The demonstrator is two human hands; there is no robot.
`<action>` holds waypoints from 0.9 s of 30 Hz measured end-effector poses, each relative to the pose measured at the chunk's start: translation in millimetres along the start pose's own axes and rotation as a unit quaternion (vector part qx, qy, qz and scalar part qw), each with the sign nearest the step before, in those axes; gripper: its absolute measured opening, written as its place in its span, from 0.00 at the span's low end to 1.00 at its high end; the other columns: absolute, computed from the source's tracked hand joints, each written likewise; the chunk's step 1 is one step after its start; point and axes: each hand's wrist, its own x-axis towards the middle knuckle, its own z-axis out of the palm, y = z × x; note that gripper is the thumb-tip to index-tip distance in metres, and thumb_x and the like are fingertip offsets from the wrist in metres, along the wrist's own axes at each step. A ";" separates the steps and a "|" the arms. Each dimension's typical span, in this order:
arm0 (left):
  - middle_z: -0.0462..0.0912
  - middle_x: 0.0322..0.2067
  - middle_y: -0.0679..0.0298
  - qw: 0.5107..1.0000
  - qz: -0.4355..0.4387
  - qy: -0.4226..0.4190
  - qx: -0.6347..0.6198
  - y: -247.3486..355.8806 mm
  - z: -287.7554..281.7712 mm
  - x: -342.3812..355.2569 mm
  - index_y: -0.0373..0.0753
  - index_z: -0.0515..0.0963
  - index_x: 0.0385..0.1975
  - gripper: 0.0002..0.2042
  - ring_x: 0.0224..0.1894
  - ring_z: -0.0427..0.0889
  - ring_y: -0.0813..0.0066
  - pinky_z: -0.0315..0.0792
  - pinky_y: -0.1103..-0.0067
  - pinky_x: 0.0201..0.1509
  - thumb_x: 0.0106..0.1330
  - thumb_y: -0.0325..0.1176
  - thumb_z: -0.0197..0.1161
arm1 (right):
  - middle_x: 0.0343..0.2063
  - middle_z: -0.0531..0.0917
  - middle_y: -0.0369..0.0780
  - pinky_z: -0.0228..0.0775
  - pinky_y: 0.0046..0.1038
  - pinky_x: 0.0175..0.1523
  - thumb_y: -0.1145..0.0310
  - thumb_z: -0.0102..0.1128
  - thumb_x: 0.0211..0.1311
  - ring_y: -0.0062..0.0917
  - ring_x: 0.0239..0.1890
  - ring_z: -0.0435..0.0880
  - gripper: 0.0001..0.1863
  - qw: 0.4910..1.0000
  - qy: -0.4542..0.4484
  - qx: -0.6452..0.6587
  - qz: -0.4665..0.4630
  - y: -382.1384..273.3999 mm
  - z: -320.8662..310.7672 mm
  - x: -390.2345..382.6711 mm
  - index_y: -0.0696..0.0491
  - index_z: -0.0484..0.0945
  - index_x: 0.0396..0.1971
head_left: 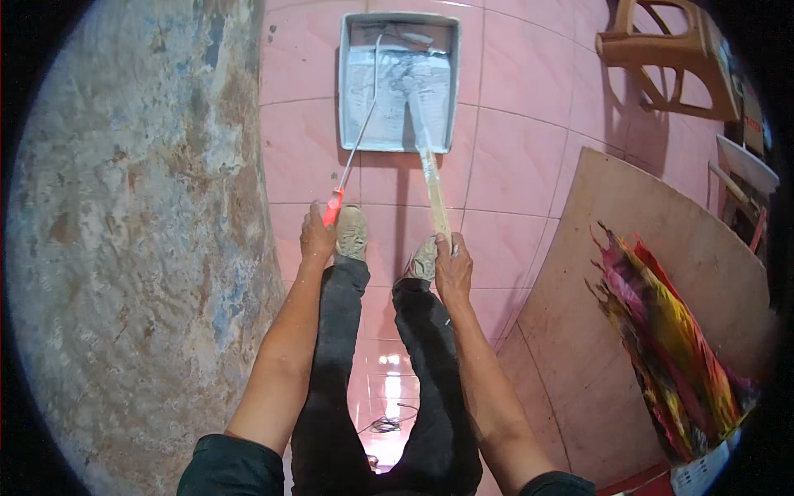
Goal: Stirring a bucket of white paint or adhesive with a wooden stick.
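My left hand is closed round the red handle of a paint roller. Its thin metal rod runs forward into a pale rectangular paint tray, and the roller end lies near the tray's far side, coated in paint. A flat wooden stick is gripped in my right hand. Whitish paint covers the stick's far part, and its tip rests in the greyish-white paint inside the tray. Both hands are above my shoes, on the near side of the tray.
A stained, peeling wall rises along the left. Pink tiles cover the floor. At the far right stands a brown plastic stool. Nearer, a multicoloured cloth lies over a brown board. A thin cable is between my legs.
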 end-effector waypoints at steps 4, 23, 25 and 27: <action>0.72 0.55 0.40 0.997 0.070 -0.011 -0.019 3.6 -46.0 -42.7 0.35 0.60 0.65 0.30 0.57 0.71 0.41 0.68 0.57 0.59 0.62 0.35 0.57 | 0.31 0.80 0.56 0.68 0.48 0.43 0.51 0.47 0.70 0.54 0.37 0.79 0.23 0.997 0.007 0.065 -0.052 -8.7 -39.3 -52.7 0.58 0.73 0.44; 0.81 0.38 0.57 0.914 0.110 -0.371 0.122 111.7 -271.0 -193.5 0.48 0.66 0.59 0.22 0.33 0.84 0.65 0.79 0.66 0.30 0.63 0.31 0.58 | 0.22 0.76 0.33 0.72 0.23 0.26 0.54 0.56 0.68 0.17 0.22 0.75 0.15 0.788 0.146 0.570 0.182 201.5 -83.2 -504.1 0.53 0.77 0.37; 0.81 0.33 0.58 0.903 0.068 -0.405 0.129 147.7 -286.5 -179.2 0.46 0.68 0.55 0.19 0.27 0.83 0.63 0.78 0.66 0.26 0.62 0.31 0.59 | 0.22 0.76 0.33 0.73 0.23 0.26 0.53 0.57 0.67 0.17 0.22 0.75 0.16 0.734 0.190 0.622 0.196 218.4 -51.1 -535.6 0.53 0.78 0.37; 0.78 0.29 0.60 0.898 0.145 -0.328 0.255 187.8 -284.0 -190.1 0.45 0.71 0.50 0.16 0.24 0.81 0.64 0.76 0.66 0.24 0.62 0.30 0.58 | 0.17 0.74 0.33 0.65 0.21 0.20 0.57 0.55 0.70 0.17 0.17 0.72 0.14 0.636 0.290 0.693 0.177 222.4 -18.1 -559.9 0.52 0.74 0.31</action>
